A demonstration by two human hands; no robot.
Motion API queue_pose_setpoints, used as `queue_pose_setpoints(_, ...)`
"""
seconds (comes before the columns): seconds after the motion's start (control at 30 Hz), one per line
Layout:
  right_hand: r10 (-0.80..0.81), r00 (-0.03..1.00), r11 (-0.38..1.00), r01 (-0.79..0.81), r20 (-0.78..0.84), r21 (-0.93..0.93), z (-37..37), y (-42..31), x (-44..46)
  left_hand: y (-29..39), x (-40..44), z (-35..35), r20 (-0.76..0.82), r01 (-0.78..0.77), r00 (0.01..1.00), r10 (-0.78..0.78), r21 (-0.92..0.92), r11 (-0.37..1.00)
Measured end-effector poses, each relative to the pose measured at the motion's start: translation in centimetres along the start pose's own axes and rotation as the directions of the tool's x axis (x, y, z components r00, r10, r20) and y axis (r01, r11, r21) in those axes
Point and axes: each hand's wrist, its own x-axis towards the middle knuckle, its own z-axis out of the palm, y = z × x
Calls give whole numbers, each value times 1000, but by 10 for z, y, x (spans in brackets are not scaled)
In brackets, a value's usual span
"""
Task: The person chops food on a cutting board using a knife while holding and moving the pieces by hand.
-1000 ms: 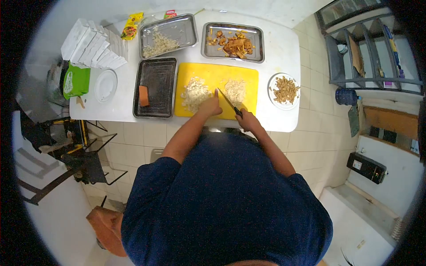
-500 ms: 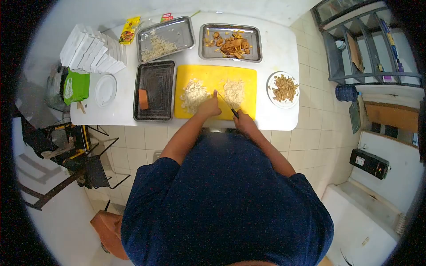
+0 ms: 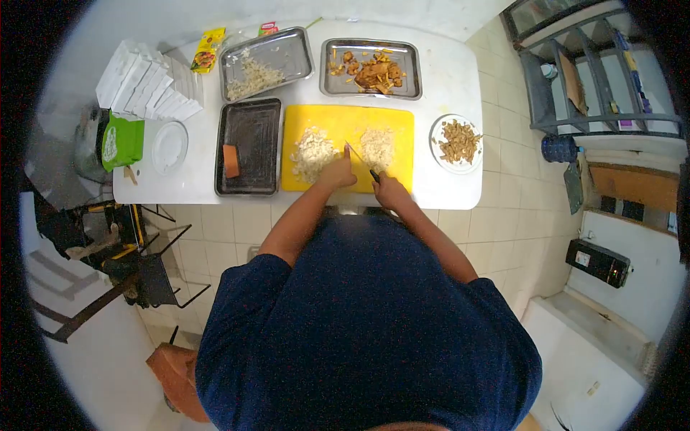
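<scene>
A yellow cutting board [image 3: 349, 118] carries two heaps of pale chopped food. The larger heap [image 3: 314, 152] lies on the left and the finer heap [image 3: 377, 147] on the right. My right hand [image 3: 392, 191] is closed around the black handle of a knife [image 3: 364, 164], whose thin blade slants up and left between the heaps. My left hand [image 3: 338, 173] rests by the larger heap's lower right side, its index finger stretched toward the blade's tip. Whether that finger touches the blade I cannot tell; the other fingers look partly folded.
Left of the board is a dark tray [image 3: 249, 122] holding an orange-brown block [image 3: 231, 161]. Behind stand a metal tray [image 3: 291, 54] of pale bits and another [image 3: 370, 49] of browned pieces. A plate [image 3: 436, 154] of brown chopped pieces sits right. White boxes [image 3: 136, 79] stand far left.
My right hand and the knife have shifted slightly forward and left. My left hand keeps nearly the same place and pose. The whole view has moved a few pixels.
</scene>
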Motion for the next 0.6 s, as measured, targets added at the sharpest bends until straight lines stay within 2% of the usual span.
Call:
queue_pose_setpoints(0.17,6,1000,1000,-6,8,14,-7,0,-3,0,-2,1,16,28,1000,-27,-42,999)
queue_pose_setpoints(0.37,35,999,998,-35,10,43,6,6,2,5,-7,-3,-29,8,1000,-8,-11,1000)
queue_pose_setpoints(0.47,-3,1000,1000,3,-29,10,2,2,1,7,-10,-9,13,16,1000,-15,-63,998)
queue_pose_setpoints(0.6,14,1000,999,-14,-1,32,-5,0,-2,6,-10,-7,6,9,1000,-9,-56,998)
